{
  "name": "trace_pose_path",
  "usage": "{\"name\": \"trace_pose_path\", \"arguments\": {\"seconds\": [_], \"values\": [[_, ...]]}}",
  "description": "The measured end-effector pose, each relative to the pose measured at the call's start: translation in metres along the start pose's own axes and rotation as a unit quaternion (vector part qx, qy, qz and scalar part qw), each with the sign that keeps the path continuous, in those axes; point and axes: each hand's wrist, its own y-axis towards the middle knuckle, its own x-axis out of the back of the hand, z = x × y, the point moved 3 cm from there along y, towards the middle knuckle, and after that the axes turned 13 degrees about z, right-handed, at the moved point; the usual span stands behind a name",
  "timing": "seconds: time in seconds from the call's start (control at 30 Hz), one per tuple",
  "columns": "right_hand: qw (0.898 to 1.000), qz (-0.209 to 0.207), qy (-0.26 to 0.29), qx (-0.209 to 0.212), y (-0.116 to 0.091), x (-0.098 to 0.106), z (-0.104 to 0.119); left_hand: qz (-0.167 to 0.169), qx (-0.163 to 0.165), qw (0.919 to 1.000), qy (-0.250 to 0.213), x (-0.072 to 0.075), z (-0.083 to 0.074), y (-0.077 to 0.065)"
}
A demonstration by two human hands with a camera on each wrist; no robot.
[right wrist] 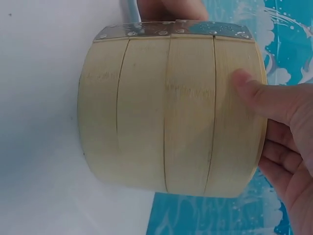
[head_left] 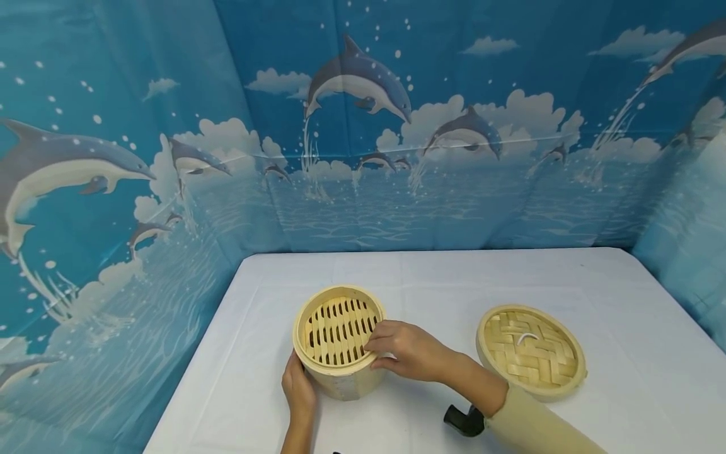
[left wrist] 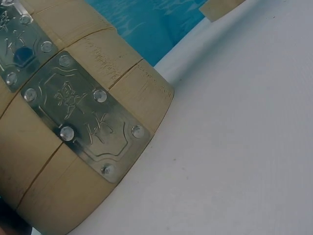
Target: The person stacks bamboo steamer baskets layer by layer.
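Observation:
A round bamboo steamer of stacked tiers stands on the white table, its slatted base showing through the uncovered top. My left hand holds its lower left side, fingers against the wall. At the right rim my right hand pinches the wall, thumb outside and the other fingers over the edge. Metal plates with rivets are fixed to the steamer's side in the left wrist view. To the right lies the woven bamboo lid, with a small white loop on top.
The white-covered table is backed by a blue dolphin-print curtain, which also hangs at both sides. A black curved object shows beside my right sleeve, in front of the lid.

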Motion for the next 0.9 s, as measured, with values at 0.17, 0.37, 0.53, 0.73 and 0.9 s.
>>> {"name": "trace_pose_path", "arguments": {"seconds": [0.17,0.37,0.53,0.73,0.9], "values": [[1.0,-0.011,-0.001,-0.009,0.0,-0.001,0.001,0.001,0.004,1.0,-0.001,0.0,-0.002,0.0],[1.0,-0.015,-0.003,-0.019,0.001,-0.002,0.004,0.001,0.012,0.9999,0.002,-0.001,-0.003,0.0],[0.999,-0.023,-0.011,-0.028,0.001,-0.003,0.008,0.004,0.017,0.9998,-0.009,0.0,-0.002,0.002],[0.999,-0.03,-0.018,-0.042,0.001,-0.004,0.011,0.009,0.021,0.9996,-0.015,0.0,-0.001,0.003],[0.998,-0.034,-0.035,-0.049,0.002,-0.007,0.015,0.012,0.019,0.9997,-0.004,-0.001,-0.002,0.001]]}}
